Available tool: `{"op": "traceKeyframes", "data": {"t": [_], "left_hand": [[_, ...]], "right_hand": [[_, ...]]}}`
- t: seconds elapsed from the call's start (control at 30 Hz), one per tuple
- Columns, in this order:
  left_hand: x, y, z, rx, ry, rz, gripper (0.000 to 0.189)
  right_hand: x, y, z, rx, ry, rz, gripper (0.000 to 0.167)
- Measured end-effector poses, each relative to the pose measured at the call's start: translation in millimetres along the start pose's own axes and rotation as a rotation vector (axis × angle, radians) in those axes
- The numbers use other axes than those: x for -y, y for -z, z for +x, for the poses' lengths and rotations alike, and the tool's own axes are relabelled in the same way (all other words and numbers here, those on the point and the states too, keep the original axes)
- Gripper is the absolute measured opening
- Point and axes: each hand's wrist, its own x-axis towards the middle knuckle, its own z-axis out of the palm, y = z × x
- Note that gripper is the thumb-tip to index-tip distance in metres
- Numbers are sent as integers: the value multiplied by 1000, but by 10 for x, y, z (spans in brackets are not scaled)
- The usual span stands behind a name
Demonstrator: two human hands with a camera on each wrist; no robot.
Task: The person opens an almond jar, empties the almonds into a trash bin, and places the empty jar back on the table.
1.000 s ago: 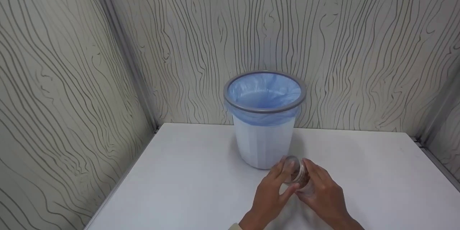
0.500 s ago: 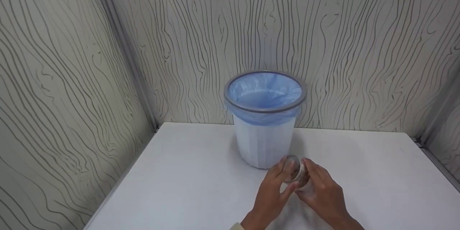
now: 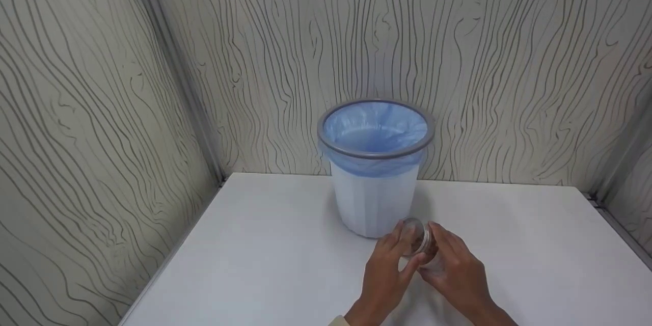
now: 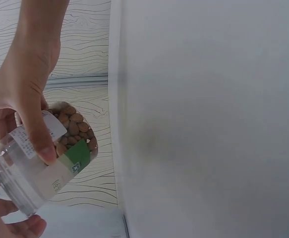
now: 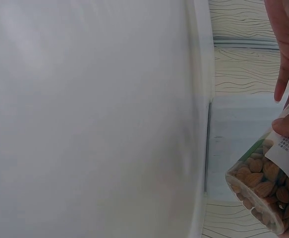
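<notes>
A clear plastic jar of almonds [image 3: 431, 255] is held tilted above the table, its lid end [image 3: 413, 229] turned to the left and up. My right hand [image 3: 458, 272] grips the jar's body. With curled fingers and thumb, my left hand [image 3: 382, 275] holds the lid end. Seen from the left wrist, a green and white label [image 4: 67, 161] wraps the jar, and the right hand's thumb lies over a white sticker [image 4: 55, 126]. Brown almonds [image 5: 268, 176] are gathered at the jar's bottom end in the right wrist view.
Just beyond the hands stands a white bin [image 3: 374, 204] with a grey rim and a blue liner [image 3: 377, 122]. It sits on a white table [image 3: 265, 244]. Wood-grain patterned panels [image 3: 285, 61] enclose the table at the back and sides.
Both hands keep hold of the jar in nearly the same place. The lid end and the left fingers have shifted very slightly upward in the head view.
</notes>
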Motion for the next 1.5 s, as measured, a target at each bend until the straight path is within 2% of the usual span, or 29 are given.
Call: {"op": "traceKeyframes", "data": {"t": [0.27,0.4,0.7,0.87,1.07,1.2,1.5], "left_hand": [[-31,-28,11,-64,-11,68,56],[-15,-24,5,-62,-28,62,57],[139,-12,-6,3,-123,-74,65],[195,-32,18,45,-133,-189,66],[233,-70,42,41,-157,-323,62],[236,-90,48,27,-144,-345,60],[186,-113,16,-1,-105,-330,60]], "right_hand": [[-1,8,-1,-1,9,-11,95],[2,16,0,2,5,-9,96],[11,31,-4,22,-35,19,95],[18,36,-3,8,-26,35,94],[32,48,13,-5,-26,48,96],[33,47,21,-9,-30,45,95],[29,38,4,4,-44,44,95]]}}
